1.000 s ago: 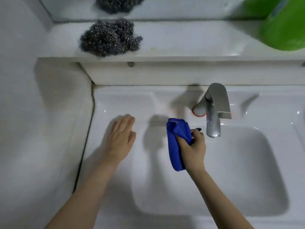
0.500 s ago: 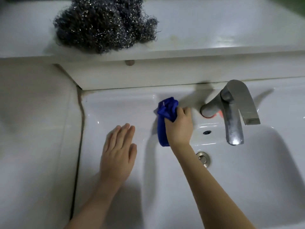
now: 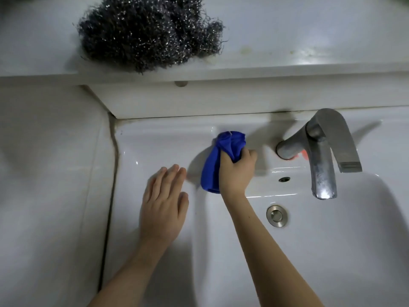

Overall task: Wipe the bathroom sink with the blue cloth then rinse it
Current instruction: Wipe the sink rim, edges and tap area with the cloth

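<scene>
My right hand (image 3: 236,171) grips a bunched blue cloth (image 3: 215,162) and presses it onto the back ledge of the white sink (image 3: 155,142), just left of the grey metal faucet (image 3: 321,151). The cloth's lower end hangs over the basin's back left edge. My left hand (image 3: 163,204) lies flat with straight fingers on the sink's left rim, beside the basin. No water runs from the spout.
A round metal drain plug (image 3: 276,216) sits in the basin, with an overflow hole (image 3: 284,179) above it. A wad of steel wool (image 3: 150,29) lies on the white shelf (image 3: 287,45) over the sink. A tiled wall (image 3: 48,173) bounds the left side.
My right hand carried the cloth from in front of the spout up and back onto the ledge left of the faucet. The view moved closer. My left hand stayed on the rim.
</scene>
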`<state>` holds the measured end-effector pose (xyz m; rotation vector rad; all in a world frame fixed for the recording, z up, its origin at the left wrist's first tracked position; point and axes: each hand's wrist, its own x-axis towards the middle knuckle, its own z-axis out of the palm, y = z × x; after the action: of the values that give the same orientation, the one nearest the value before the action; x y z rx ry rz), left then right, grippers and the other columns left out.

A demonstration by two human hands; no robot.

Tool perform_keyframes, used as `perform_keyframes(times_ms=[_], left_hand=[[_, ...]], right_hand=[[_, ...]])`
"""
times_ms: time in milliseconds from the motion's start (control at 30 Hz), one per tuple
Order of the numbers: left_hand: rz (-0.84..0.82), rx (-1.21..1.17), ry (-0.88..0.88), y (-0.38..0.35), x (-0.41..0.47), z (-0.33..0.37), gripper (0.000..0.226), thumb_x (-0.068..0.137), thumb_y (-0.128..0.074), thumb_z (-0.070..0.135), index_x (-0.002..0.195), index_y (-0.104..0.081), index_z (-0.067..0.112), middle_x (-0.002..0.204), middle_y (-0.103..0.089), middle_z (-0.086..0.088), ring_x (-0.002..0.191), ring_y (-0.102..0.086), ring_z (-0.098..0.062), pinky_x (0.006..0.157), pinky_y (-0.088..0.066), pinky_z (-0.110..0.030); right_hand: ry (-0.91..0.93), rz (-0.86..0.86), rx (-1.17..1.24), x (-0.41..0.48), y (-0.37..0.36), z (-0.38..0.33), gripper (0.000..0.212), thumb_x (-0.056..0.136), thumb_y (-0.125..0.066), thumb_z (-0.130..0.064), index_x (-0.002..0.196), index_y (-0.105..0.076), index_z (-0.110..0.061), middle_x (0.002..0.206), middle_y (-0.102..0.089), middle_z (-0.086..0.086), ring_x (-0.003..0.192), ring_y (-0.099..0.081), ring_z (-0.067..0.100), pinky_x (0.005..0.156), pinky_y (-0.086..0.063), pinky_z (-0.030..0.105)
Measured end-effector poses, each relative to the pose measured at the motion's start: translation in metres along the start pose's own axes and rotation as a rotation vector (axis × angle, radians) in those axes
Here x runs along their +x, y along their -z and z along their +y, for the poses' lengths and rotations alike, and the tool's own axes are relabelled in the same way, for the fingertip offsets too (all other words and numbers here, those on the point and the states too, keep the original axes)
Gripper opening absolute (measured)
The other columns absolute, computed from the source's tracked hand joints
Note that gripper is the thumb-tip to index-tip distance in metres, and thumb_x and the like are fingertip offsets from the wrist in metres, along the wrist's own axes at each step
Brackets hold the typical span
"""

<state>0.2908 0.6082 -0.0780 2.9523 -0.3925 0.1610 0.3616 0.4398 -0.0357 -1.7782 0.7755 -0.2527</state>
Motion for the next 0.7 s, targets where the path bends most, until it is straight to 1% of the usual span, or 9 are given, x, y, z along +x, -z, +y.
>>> perform_keyframes(times_ms=[133,200,233,300,333,400,500,600,700], left_hand=[[0.033,-0.015,-0.009,-0.001,0.000,0.001,0.051,0.098,-0.043,0.025,0.147,-0.040,0.010,0.152,-0.042,-0.009,0.144,-0.033,-0.028,0.116,-0.030,-0.048],[0.025,-0.007,-0.012,-0.003,-0.001,0.000,0.051,0.098,-0.042,0.025,0.147,-0.040,0.010,0.153,-0.041,-0.009,0.145,-0.032,-0.028,0.116,-0.030,-0.049],[0.025,-0.006,-0.016,-0.003,-0.001,0.000,0.051,0.098,-0.042,0.025,0.147,-0.039,0.010,0.153,-0.041,-0.009,0.145,-0.031,-0.028,0.116,-0.030,-0.049],[0.032,-0.005,-0.027,-0.003,0.000,0.001,0.051,0.099,-0.041,0.025,0.147,-0.039,0.009,0.152,-0.041,-0.010,0.144,-0.032,-0.029,0.116,-0.030,-0.049],[0.035,-0.007,-0.030,-0.003,0.000,0.001,0.051,0.099,-0.041,0.024,0.148,-0.039,0.009,0.152,-0.042,-0.010,0.144,-0.033,-0.030,0.116,-0.029,-0.049],[0.044,-0.023,-0.023,-0.001,0.001,0.001,0.051,0.098,-0.041,0.024,0.147,-0.040,0.009,0.151,-0.042,-0.011,0.142,-0.034,-0.031,0.117,-0.028,-0.049],[0.072,-0.027,-0.020,0.001,0.002,0.002,0.050,0.097,-0.043,0.023,0.145,-0.043,0.009,0.150,-0.044,-0.011,0.140,-0.036,-0.033,0.117,-0.029,-0.049],[0.082,-0.039,-0.003,0.002,0.001,0.003,0.050,0.097,-0.043,0.023,0.145,-0.044,0.010,0.150,-0.044,-0.010,0.140,-0.037,-0.033,0.117,-0.028,-0.049],[0.074,-0.045,0.012,0.002,0.002,0.003,0.050,0.097,-0.041,0.025,0.146,-0.042,0.012,0.151,-0.043,-0.008,0.142,-0.035,-0.031,0.118,-0.027,-0.048]], right_hand=[[-0.069,0.021,0.302,0.001,-0.007,-0.011,0.025,0.084,-0.063,-0.012,0.068,-0.044,-0.016,0.086,-0.043,-0.002,0.063,-0.046,0.011,0.064,-0.044,0.022],[-0.024,0.035,0.347,-0.002,-0.008,-0.008,0.026,0.083,-0.065,-0.011,0.069,-0.043,-0.014,0.086,-0.042,-0.003,0.062,-0.044,0.007,0.063,-0.043,0.018],[0.029,0.025,0.326,-0.004,-0.008,-0.005,0.027,0.082,-0.066,-0.010,0.069,-0.043,-0.014,0.085,-0.040,-0.004,0.062,-0.042,0.005,0.062,-0.042,0.016],[0.146,-0.014,0.172,-0.001,-0.002,0.003,0.025,0.082,-0.066,-0.010,0.071,-0.044,-0.014,0.085,-0.039,-0.007,0.062,-0.041,0.006,0.060,-0.040,0.014],[0.192,-0.025,0.045,0.004,0.003,0.007,0.020,0.081,-0.065,-0.011,0.073,-0.047,-0.013,0.087,-0.040,-0.006,0.064,-0.044,0.009,0.061,-0.041,0.018],[0.269,-0.023,-0.225,0.018,0.017,0.013,0.009,0.078,-0.063,-0.013,0.083,-0.056,-0.010,0.097,-0.047,-0.001,0.070,-0.051,0.020,0.062,-0.045,0.030],[0.299,0.022,-0.520,0.039,0.044,0.019,0.022,0.076,-0.062,-0.011,0.097,-0.061,-0.005,0.110,-0.052,0.011,0.080,-0.057,0.033,0.061,-0.041,0.033],[0.331,0.155,-0.658,0.046,0.068,0.031,0.017,0.077,-0.063,-0.009,0.090,-0.059,0.001,0.106,-0.055,0.016,0.079,-0.057,0.035,0.059,-0.033,0.030],[0.220,0.294,-0.617,0.025,0.066,0.038,0.012,0.074,-0.066,-0.005,0.082,-0.060,0.001,0.097,-0.055,0.016,0.069,-0.058,0.034,0.057,-0.033,0.028]])
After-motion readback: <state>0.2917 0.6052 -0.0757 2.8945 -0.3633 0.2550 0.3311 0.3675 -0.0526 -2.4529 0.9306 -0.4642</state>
